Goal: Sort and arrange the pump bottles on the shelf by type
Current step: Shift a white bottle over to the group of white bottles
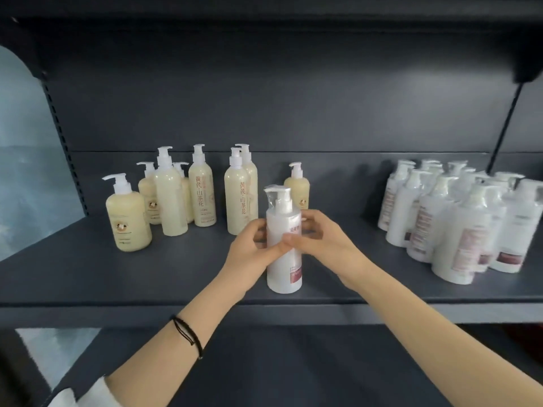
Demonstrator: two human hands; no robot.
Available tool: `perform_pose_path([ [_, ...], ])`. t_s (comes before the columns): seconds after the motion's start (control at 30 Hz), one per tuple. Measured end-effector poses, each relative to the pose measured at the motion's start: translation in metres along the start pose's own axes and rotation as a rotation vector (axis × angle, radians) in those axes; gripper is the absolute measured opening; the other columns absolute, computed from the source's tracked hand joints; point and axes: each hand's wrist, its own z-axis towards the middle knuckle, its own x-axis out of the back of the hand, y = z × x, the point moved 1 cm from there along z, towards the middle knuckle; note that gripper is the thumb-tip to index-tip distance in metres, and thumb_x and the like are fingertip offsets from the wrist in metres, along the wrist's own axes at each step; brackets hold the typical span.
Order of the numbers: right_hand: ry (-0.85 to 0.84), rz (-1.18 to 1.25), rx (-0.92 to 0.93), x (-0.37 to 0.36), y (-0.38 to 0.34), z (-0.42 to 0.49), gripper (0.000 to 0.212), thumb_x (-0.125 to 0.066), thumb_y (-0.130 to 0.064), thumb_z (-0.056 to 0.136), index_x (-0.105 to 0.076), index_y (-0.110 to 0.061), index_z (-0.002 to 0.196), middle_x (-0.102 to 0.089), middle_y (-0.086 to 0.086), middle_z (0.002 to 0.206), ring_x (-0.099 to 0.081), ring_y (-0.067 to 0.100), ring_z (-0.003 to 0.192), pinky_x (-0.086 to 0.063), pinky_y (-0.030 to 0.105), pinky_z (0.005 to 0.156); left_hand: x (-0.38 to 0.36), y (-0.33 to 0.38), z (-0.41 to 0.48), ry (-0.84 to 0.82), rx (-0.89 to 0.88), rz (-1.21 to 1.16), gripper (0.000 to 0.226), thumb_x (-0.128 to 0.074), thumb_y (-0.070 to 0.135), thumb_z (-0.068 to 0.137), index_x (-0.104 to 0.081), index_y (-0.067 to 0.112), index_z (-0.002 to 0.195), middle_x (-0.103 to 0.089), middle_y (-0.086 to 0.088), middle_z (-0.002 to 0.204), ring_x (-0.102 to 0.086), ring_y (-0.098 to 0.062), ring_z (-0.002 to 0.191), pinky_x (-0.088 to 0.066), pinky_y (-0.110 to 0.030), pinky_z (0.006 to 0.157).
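A white pump bottle (pixel 283 268) wrapped in clear film stands upright near the front edge of the dark shelf (pixel 147 277). My left hand (pixel 249 254) grips its left side and my right hand (pixel 323 239) grips its right side, thumbs across the front. Several tall cream bottles with red lettering (pixel 202 192) and several short round cream bottles (pixel 127 221) stand mixed at the back left. One short cream bottle (pixel 297 186) stands right behind the held bottle. A cluster of white film-wrapped bottles (pixel 458 227) fills the right side.
The shelf's back panel (pixel 264 113) rises behind the bottles. A lower shelf (pixel 264 362) lies under my forearms. A black upright strut (pixel 505 124) stands at the right rear. A black band circles my left wrist.
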Motion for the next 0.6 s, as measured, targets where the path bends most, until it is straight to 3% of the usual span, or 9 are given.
perform_pose_path([
  [0.2, 0.131, 0.018, -0.034, 0.014, -0.006, -0.035, 0.042, -0.078, -0.030, 0.077, -0.060, -0.023, 0.115, -0.069, -0.005, 0.108, -0.067, 0.013, 0.101, -0.056, 0.039, 0.090, -0.026, 0.013, -0.023, 0.002, -0.012, 0.027, 0.058, -0.082, 0.031, 0.071, -0.054, 0.024, 0.121, -0.064, 0.006, 0.114, -0.063, -0.011, 0.101, -0.054, -0.034, 0.088],
  [0.37, 0.368, -0.154, 0.047, 0.055, -0.005, -0.061, 0.037, -0.079, -0.032, 0.075, -0.060, -0.028, 0.106, -0.067, -0.013, 0.097, -0.064, 0.005, 0.091, -0.053, 0.021, 0.075, -0.065, 0.022, -0.023, -0.175, -0.102, 0.046, 0.060, -0.080, 0.028, 0.074, -0.052, 0.027, 0.128, -0.063, 0.011, 0.116, -0.062, -0.005, 0.103, -0.052, -0.026, 0.087],
  [0.4, 0.419, -0.158, 0.043, 0.069, -0.002, -0.067, 0.035, -0.078, -0.033, 0.075, -0.060, -0.028, 0.104, -0.066, -0.014, 0.095, -0.063, 0.006, 0.090, -0.054, 0.023, 0.075, -0.070, 0.021, -0.021, -0.212, -0.115, 0.078, 0.060, -0.079, 0.030, 0.076, -0.051, 0.030, 0.129, -0.061, 0.013, 0.116, -0.061, -0.004, 0.103, -0.050, -0.023, 0.086],
  [0.5, 0.538, -0.150, -0.013, 0.117, 0.007, -0.085, 0.036, -0.076, -0.040, 0.074, -0.060, -0.029, 0.104, -0.067, -0.010, 0.094, -0.065, 0.010, 0.090, -0.058, 0.039, 0.081, -0.084, 0.012, -0.014, -0.285, -0.118, 0.393, 0.050, -0.067, 0.048, 0.082, -0.049, 0.036, 0.127, -0.056, 0.016, 0.119, -0.055, -0.002, 0.108, -0.045, -0.021, 0.090],
  [0.6, 0.643, -0.197, -0.028, 0.172, 0.010, -0.107, 0.035, -0.075, -0.040, 0.076, -0.056, -0.030, 0.104, -0.064, -0.009, 0.095, -0.062, 0.008, 0.088, -0.055, 0.034, 0.077, -0.100, 0.003, -0.009, -0.334, -0.162, 0.824, 0.044, -0.055, 0.055, 0.087, -0.050, 0.036, 0.127, -0.052, 0.014, 0.128, -0.049, -0.004, 0.115, -0.044, -0.028, 0.094],
])
